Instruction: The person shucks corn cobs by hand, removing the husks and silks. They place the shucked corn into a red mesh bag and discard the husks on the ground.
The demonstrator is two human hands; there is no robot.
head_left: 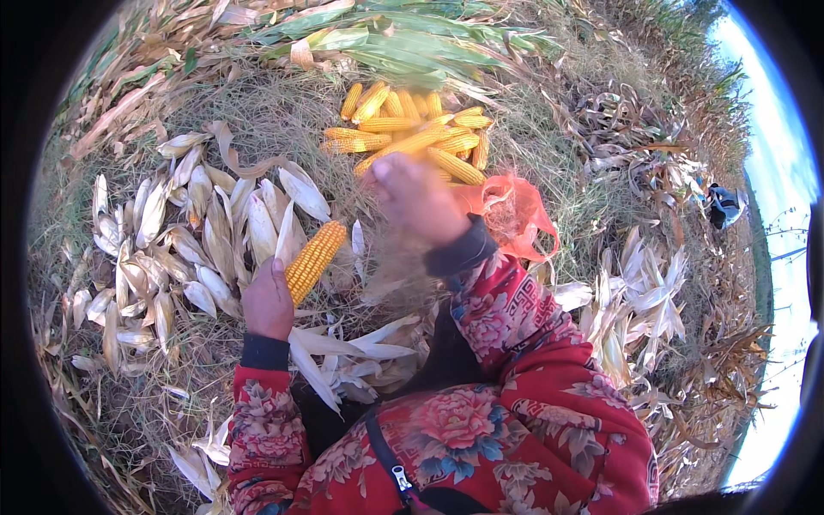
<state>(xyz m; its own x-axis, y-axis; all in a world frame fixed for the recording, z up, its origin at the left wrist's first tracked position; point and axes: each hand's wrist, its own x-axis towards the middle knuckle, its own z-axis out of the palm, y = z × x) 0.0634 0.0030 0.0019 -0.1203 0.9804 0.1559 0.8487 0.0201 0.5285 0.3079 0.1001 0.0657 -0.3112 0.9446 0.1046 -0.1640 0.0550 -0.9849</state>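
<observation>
My left hand (269,301) grips a yellow ear of corn (315,261) near its lower end, its kernels bare. Pale husk leaves (322,367) hang and lie just below that hand. Blurred by motion, my right hand (415,203) is in front of a pile of bare yellow corn ears (454,164). Its fingers are too smeared to show whether anything is in them. Left of my left hand lies a heap of corn ears in dry husks (212,238).
An orange-red plastic mesh bag (518,219) lies by my right wrist. Green corn leaves (399,45) cover the ground beyond the bare ears. Stripped husks (634,302) are piled at the right. Dry grass (270,96) spreads between the heaps.
</observation>
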